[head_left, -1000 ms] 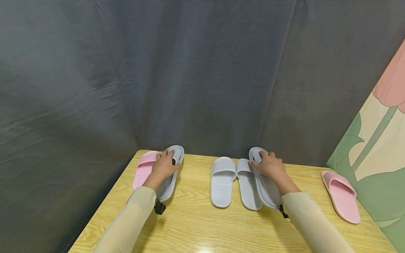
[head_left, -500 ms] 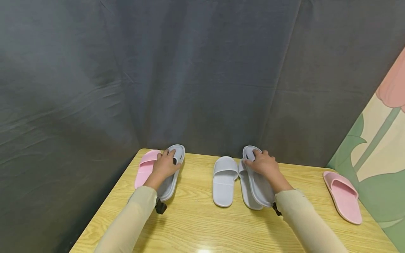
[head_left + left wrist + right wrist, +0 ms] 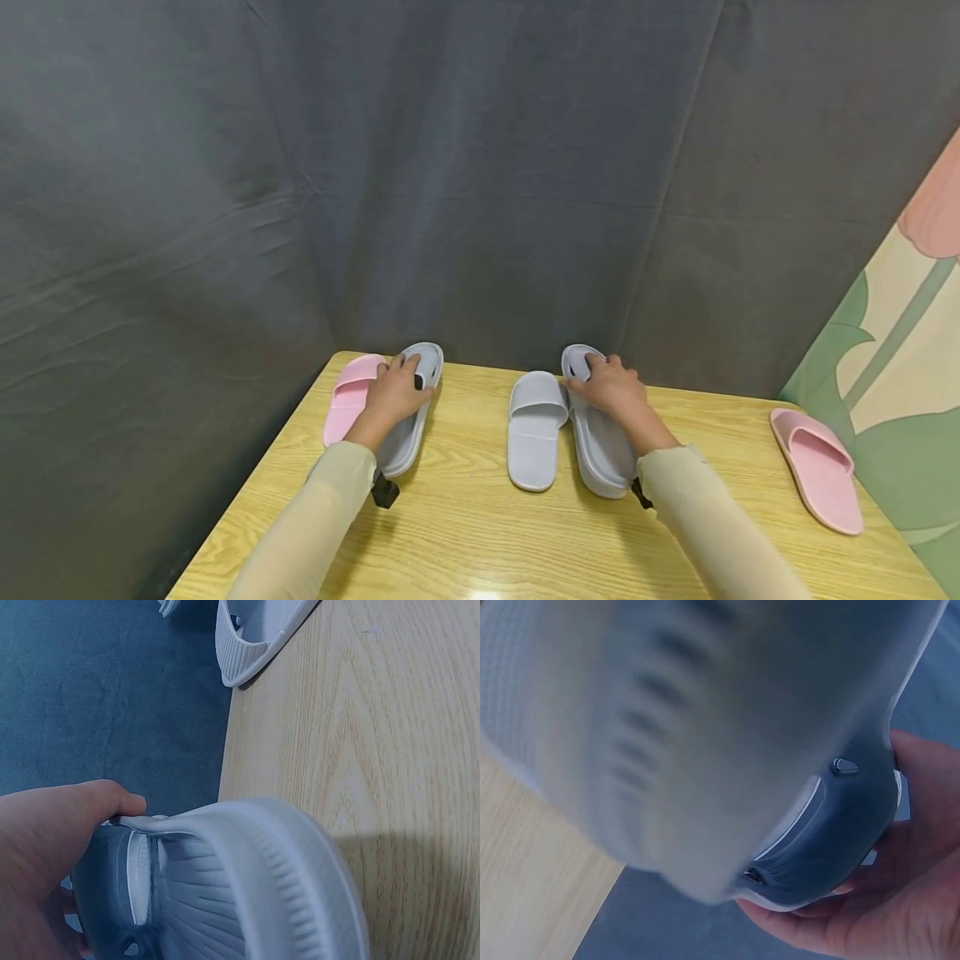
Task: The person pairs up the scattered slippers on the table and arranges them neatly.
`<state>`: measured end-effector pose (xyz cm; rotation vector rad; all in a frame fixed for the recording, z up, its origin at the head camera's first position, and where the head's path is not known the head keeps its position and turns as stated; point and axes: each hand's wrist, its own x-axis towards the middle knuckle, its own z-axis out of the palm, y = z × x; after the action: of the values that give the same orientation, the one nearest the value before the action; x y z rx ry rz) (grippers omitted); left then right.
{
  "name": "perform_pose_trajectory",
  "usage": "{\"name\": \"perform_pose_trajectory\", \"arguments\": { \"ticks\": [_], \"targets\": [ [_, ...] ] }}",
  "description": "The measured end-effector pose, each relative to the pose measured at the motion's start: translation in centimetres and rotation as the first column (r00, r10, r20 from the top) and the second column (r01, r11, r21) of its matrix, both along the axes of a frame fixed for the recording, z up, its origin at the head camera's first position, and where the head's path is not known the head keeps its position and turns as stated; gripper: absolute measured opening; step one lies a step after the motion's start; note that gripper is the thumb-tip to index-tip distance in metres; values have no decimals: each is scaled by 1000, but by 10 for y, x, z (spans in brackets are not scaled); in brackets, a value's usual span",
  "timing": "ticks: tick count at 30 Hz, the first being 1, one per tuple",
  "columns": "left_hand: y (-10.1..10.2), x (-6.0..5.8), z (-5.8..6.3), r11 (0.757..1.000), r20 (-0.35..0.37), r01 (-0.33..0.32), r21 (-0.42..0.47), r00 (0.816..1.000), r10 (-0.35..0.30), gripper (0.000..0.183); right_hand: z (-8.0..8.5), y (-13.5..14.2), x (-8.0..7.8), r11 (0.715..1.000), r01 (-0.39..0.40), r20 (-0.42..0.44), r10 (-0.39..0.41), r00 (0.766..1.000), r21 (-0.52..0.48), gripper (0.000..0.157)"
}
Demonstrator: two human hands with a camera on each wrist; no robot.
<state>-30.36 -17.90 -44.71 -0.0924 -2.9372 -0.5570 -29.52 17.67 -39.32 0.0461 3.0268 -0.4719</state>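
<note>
My left hand (image 3: 392,393) grips a grey slipper (image 3: 409,437) by its strap at the left of the table. In the left wrist view the thumb lies along the strap's edge, and the ribbed inside of the slipper (image 3: 202,900) shows. My right hand (image 3: 613,390) holds a matching grey slipper (image 3: 609,454) by its strap. That slipper is over another light grey slipper, which it almost wholly hides. Close beside it on the left lies a light grey slipper (image 3: 532,458), toe to the back. In the right wrist view my fingers (image 3: 802,926) curl round the strap.
A pink slipper (image 3: 347,408) lies at the back left, partly behind my left hand. Another pink slipper (image 3: 825,479) lies at the right on the wooden table (image 3: 480,542). Dark grey cloth (image 3: 480,208) hangs behind the table, and a flower-patterned panel (image 3: 907,417) stands at the right.
My right hand has moved left with its grey slipper, which now covers nearly all of the light grey slipper below. My left hand keeps its grip in about the same place.
</note>
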Motion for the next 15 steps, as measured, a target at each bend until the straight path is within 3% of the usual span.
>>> {"name": "perform_pose_trajectory", "arguments": {
  "ticks": [15],
  "targets": [
    [3,-1,4,1000,14,-6,27,1000,6,77,0,-30,-10,999,-29,9,29,1000,-30,81]
  ]
}}
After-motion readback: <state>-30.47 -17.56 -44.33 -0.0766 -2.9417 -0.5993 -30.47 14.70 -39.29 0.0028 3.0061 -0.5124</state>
